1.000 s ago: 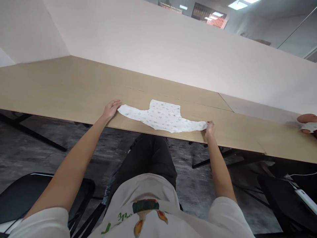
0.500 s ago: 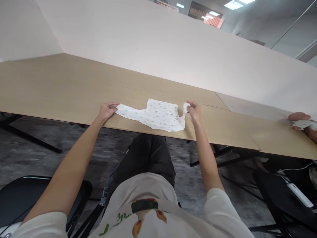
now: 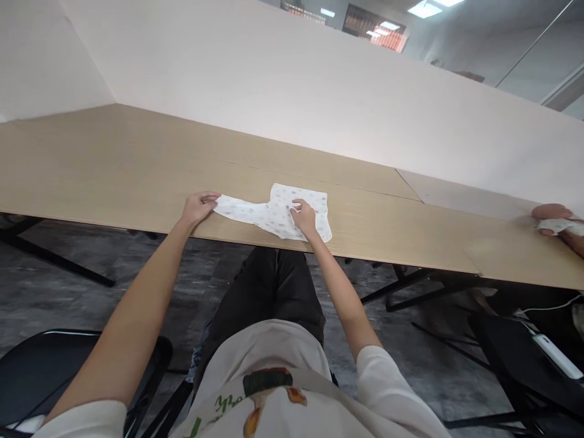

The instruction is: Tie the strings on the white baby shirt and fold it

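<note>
A small white printed garment (image 3: 283,213) lies flat on the wooden table (image 3: 387,225) near its front edge. One sleeve stretches out to the left, and its end is pinched in the fingers of my left hand (image 3: 197,208). On the right side the other sleeve is folded in over the body. My right hand (image 3: 305,218) rests on top of the garment's middle, thumb and fingers curled and a little apart, with no cloth visibly gripped between them.
A white partition (image 3: 274,91) stands along the table's back edge. A doll (image 3: 553,213) in light cloth lies at the far right. Black chairs (image 3: 45,359) stand below on both sides, and a white device (image 3: 556,356) is on the right one.
My right hand has moved left, bringing the right sleeve over the garment's body, and its fingers have loosened. My left hand stays at the left sleeve's end.
</note>
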The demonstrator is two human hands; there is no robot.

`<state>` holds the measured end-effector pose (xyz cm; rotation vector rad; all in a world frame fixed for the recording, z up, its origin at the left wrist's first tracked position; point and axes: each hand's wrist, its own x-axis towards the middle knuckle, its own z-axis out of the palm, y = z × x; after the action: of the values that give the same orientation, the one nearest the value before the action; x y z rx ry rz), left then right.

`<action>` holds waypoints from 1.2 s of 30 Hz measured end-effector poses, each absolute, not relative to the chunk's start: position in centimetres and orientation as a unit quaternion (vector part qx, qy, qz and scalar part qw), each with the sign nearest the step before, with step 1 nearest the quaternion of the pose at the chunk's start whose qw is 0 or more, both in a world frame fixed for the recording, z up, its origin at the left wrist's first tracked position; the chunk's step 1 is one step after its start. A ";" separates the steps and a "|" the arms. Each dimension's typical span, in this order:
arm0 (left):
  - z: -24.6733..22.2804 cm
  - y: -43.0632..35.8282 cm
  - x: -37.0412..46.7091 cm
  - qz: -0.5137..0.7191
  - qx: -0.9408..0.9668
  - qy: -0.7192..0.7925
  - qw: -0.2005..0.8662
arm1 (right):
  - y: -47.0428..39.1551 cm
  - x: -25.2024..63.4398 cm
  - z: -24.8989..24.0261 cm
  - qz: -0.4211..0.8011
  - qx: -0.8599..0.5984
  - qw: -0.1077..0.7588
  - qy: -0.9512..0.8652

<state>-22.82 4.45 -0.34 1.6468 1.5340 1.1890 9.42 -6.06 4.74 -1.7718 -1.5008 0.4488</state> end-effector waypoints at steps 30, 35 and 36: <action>3.1 -4.7 1.5 0.396 0.775 0.293 0.395 | -29.1 -3.1 -13.2 0.537 -0.449 0.179 -0.691; 2.3 -4.5 -4.6 0.426 0.794 0.303 0.310 | -28.7 -2.1 -11.8 0.564 -0.421 0.266 -0.658; 2.1 -4.4 -6.2 0.431 0.789 0.323 0.295 | -28.3 -1.2 -11.0 0.570 -0.420 0.302 -0.638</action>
<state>-6.21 -4.40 2.10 2.1004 0.8604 1.1472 -1.20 -28.26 -10.96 -1.1134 -1.6929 1.5107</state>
